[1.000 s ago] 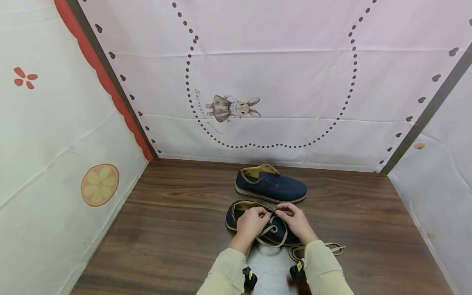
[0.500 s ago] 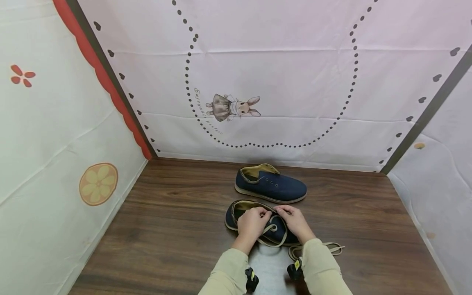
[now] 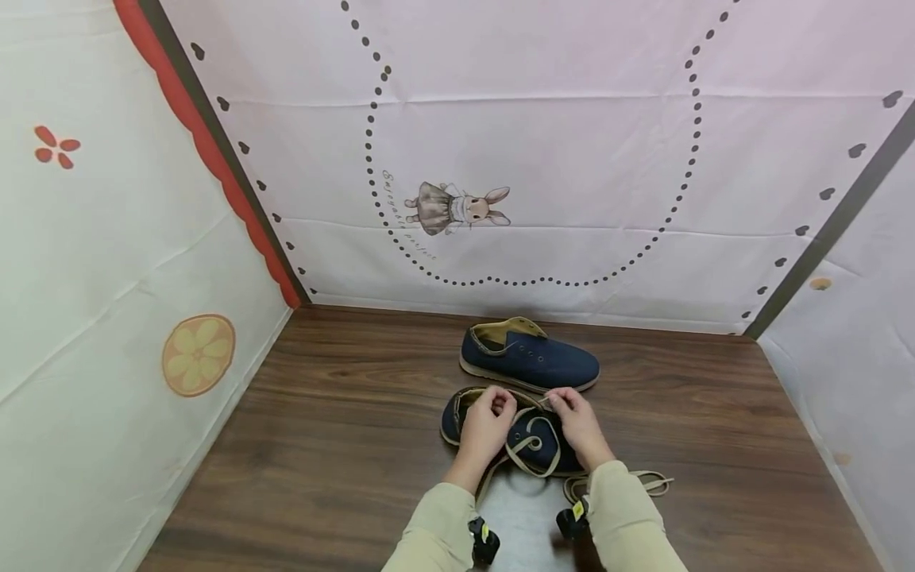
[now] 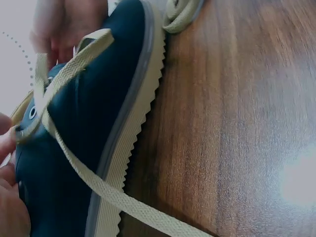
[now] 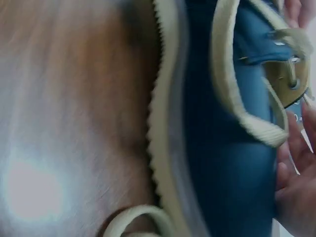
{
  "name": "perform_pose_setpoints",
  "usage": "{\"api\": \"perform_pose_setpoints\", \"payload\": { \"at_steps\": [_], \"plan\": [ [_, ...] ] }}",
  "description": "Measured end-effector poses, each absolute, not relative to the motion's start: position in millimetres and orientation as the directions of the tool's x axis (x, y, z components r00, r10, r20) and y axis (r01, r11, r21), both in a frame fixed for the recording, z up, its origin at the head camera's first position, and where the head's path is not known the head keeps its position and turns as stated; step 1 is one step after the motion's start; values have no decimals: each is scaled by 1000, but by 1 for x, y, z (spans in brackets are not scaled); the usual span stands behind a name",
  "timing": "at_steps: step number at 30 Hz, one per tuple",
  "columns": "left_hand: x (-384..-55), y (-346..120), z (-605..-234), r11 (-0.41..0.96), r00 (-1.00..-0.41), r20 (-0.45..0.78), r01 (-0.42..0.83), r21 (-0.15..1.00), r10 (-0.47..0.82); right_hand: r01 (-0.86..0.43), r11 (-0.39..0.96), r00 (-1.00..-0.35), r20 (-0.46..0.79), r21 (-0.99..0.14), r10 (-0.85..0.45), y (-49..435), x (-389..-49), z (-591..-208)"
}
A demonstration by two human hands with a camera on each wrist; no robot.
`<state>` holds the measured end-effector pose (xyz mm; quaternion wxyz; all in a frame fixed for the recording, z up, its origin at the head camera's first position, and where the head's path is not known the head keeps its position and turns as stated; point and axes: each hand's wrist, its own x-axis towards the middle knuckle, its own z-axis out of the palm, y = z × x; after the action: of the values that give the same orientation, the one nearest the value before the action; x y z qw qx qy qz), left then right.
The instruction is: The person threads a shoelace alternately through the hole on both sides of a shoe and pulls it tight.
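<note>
A navy canvas shoe (image 3: 568, 461) with a pale sole lies on its base, toe to the right. A beige flat shoelace (image 4: 118, 199) runs through its eyelets and trails over its side. My left hand (image 3: 484, 433) is at the shoe's opening, fingers curled; in the left wrist view its fingertips (image 4: 6, 140) are near an eyelet. Whether they hold anything is unclear. My right hand (image 3: 577, 425) pinches a piece of the lace above the far side of the eyelets. The right wrist view shows that hand (image 5: 301, 192) beside the tongue, its fingertips partly cut off.
A second navy shoe (image 3: 550, 361), with no lace in its eyelets, stands behind the first. A coiled beige lace (image 4: 180, 17) lies by the toe. The wood-grain floor (image 3: 343, 445) meets printed cloth walls (image 3: 572, 175) at the back and sides.
My left hand has lifted slightly away from the eyelets, its fingers now more curled. My right hand has turned and moved a little right, with lace now visible at its fingertips. The hands are further apart.
</note>
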<state>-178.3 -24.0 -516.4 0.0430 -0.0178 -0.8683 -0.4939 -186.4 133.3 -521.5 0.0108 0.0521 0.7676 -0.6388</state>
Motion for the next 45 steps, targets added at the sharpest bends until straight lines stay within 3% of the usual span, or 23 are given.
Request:
{"api": "perform_pose_setpoints", "payload": {
  "at_steps": [3, 7, 11, 15, 20, 30, 38, 45],
  "plan": [
    [-178, -26, -517, 388, -992, 127, 122, 914, 14, 120, 48, -990, -116, -992, 79, 138, -188, -512],
    [-179, -28, -519, 361, -986, 145, 163, 918, 78, 82, -37, -995, -84, -996, 51, 141, -190, -493],
    [-180, -30, -519, 370, -986, 124, 158, 915, 114, -148, -12, -984, 147, -989, 98, 143, -195, -474],
    [-180, -32, -519, 396, -987, 96, 140, 907, 130, -397, -4, -914, 395, -918, 92, 141, -198, -458],
    [-180, -34, -519, 436, -988, 36, 101, 894, 153, -548, -76, -837, 546, -833, 48, 136, -192, -436],
    [-181, -35, -517, 463, -989, -3, 66, 884, 146, -693, -181, -712, 702, -698, 21, 126, -177, -391],
    [-182, -35, -516, 468, -989, -40, 32, 883, 144, -739, -216, -662, 747, -638, 59, 125, -166, -360],
    [-182, -35, -518, 466, -989, -45, 28, 884, 143, -765, -260, -628, 772, -590, 96, 125, -161, -354]
  ]
}}
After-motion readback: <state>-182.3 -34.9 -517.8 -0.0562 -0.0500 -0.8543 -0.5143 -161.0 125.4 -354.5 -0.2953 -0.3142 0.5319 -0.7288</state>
